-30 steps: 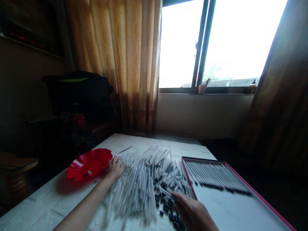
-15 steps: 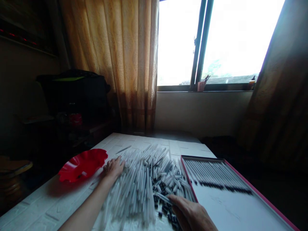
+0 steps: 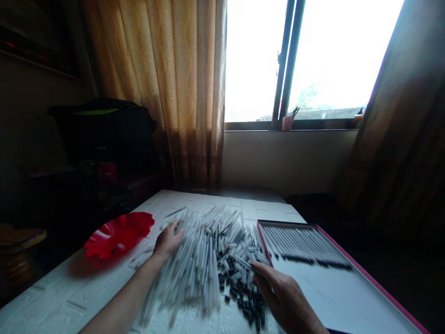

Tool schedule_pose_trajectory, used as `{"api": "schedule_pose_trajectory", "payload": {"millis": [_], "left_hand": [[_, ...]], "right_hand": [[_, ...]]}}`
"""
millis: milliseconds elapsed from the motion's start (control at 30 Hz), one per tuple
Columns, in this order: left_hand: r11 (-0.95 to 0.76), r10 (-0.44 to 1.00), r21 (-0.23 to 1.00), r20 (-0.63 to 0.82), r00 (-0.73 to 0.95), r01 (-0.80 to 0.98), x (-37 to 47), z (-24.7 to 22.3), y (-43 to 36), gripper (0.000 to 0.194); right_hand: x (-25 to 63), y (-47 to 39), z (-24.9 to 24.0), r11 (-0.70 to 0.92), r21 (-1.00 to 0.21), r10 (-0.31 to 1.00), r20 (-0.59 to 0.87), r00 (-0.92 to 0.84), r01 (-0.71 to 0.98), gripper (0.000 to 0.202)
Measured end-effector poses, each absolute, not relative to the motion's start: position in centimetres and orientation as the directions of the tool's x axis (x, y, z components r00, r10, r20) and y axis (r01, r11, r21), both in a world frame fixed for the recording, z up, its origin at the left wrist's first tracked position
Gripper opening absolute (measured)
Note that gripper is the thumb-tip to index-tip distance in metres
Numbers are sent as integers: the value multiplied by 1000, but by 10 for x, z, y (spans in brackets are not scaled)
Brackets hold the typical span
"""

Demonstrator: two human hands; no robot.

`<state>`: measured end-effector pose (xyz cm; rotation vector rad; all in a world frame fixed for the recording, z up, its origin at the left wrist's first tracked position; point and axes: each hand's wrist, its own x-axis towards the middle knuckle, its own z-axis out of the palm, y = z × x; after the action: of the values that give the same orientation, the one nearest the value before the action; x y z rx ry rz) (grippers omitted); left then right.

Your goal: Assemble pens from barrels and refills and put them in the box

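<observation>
Dozens of slim translucent tubes [image 3: 200,260] lie rightward of my left hand [image 3: 169,240], its grip unclear; my right hand [image 3: 281,288] pinches one slender pale rod [image 3: 243,262].

**Pairs, singles and crowds past counting**

I count two hands, my left grip [image 3: 168,241] and my right grip [image 3: 283,290]; one pale stick [image 3: 244,263] in the right; one red dish [image 3: 116,234]; one pink-edged tray [image 3: 330,292]; one worktop [image 3: 52,299]; dozens of loose clear tubes [image 3: 194,266], too blurred and overlapped to number; dozens of black caps [image 3: 248,306], likewise; well over a dozen black-ended sticks [image 3: 302,241] in a single row; two curtains [image 3: 187,93]; one window [image 3: 327,55]; one cup [image 3: 287,123].
</observation>
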<state>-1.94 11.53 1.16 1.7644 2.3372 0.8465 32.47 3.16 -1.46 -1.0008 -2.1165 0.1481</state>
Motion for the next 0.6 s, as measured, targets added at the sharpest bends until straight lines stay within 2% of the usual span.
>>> {"api": "schedule_pose_trajectory", "payload": {"millis": [200, 367, 467, 600], "left_hand": [[-75, 958, 446, 279, -59, 892, 49, 20, 106, 31], [-224, 956, 433, 270, 112, 873, 97, 20, 97, 31], [-261, 953, 431, 259, 158, 864, 95, 25, 94, 32], [-233, 963, 429, 229, 144, 873, 46, 33, 85, 28]], "right_hand": [[332, 38, -19, 657, -447, 706, 646, -289, 606, 32], [333, 39, -20, 625, -483, 742, 613, -273, 614, 33], [336, 38, -16, 631, -473, 737, 613, -284, 615, 33], [338, 37, -12, 625, -467, 738, 615, -278, 625, 33]]}}
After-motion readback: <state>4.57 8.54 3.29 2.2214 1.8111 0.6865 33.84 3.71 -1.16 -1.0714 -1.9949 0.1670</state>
